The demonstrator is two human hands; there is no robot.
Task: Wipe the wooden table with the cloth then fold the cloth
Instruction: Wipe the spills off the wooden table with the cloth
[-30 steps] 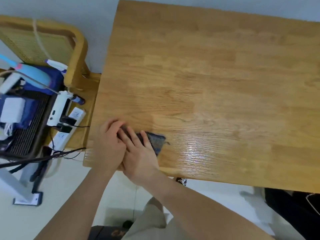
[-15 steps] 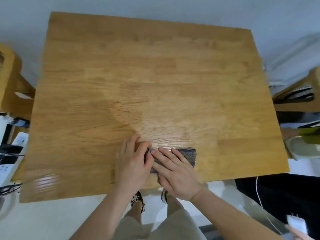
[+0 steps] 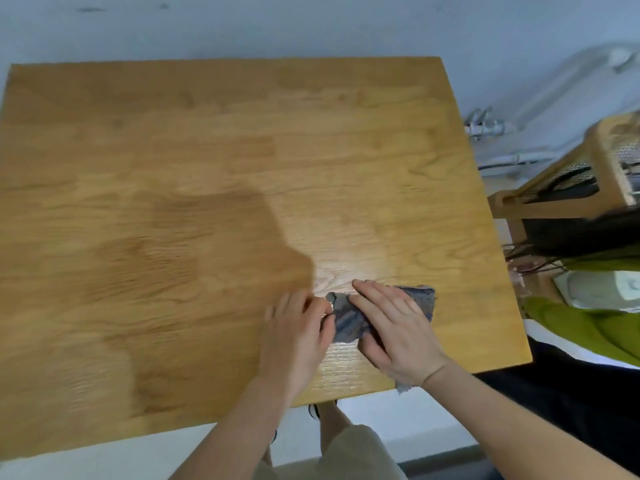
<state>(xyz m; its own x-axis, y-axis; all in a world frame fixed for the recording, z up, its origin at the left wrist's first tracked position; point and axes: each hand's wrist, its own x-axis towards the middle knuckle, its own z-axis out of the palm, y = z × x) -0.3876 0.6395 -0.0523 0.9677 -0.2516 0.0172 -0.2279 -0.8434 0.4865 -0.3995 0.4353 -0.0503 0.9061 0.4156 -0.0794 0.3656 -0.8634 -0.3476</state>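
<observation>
- Desk (image 3: 207, 150) surface to the left looks dull and dry under a shadow, while a glossy patch sits just beyond and nearer than the cloth; judge your coverage by that sheen and carry the strokes across the far half too.
- Your left hand (image 3: 294, 327) rests palm down at the left end of the cloth (image 3: 346, 320), fingertips pinching or pressing its edge; I cannot tell which, as the picture is blurred.
- Keep that hand as the anchor so the grey cloth stays bunched and does not trail.
- Your right hand (image 3: 394, 327) lies flat and spread over the cloth's right part, pressing, not gripping; keep the palm low and the pressure even.
- The cloth lies near the front edge, right of centre, one corner poking out to the far right.
- Against half a second ago, both hands and cloth sit further right along the near edge, and the cloth shows more between the hands.
</observation>
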